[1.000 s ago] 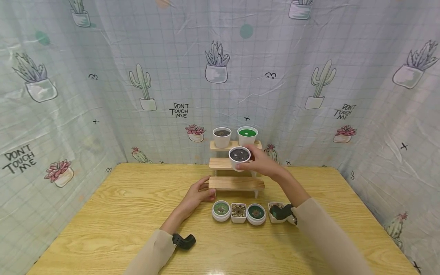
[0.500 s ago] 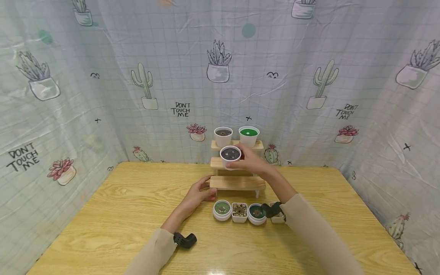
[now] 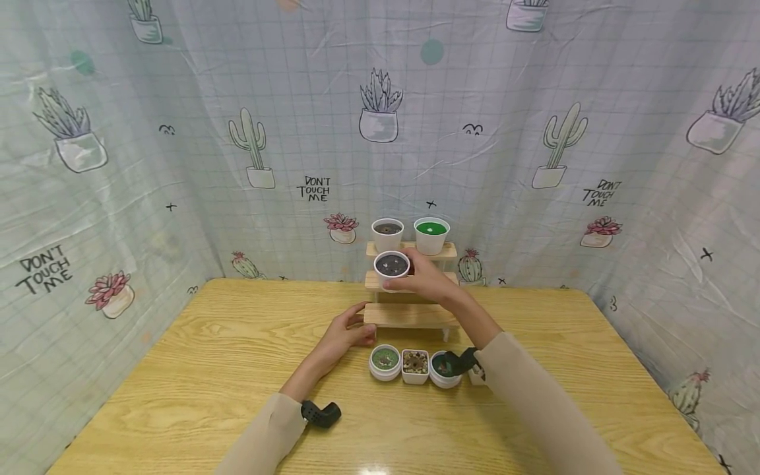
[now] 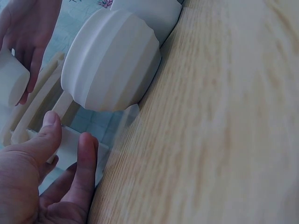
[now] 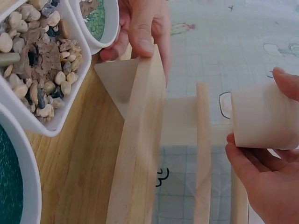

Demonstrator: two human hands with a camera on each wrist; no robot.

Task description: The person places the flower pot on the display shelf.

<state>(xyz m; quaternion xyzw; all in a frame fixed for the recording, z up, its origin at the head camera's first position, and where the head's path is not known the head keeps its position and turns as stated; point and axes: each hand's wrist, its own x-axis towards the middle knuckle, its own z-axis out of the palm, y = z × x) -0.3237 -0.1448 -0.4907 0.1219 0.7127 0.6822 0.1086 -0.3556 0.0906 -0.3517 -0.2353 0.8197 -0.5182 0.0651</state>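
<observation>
One pot (image 3: 392, 265), gripped by the right hand (image 3: 426, 276), has shifted left along the stand (image 3: 411, 315) the left hand (image 3: 340, 335) holds.

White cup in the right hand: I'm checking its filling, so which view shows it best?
The head view: it looks into the white cup, showing its dark, speckled filling. The right wrist view shows only its outside; the left wrist view, just part of that, cut by the edge.
</observation>
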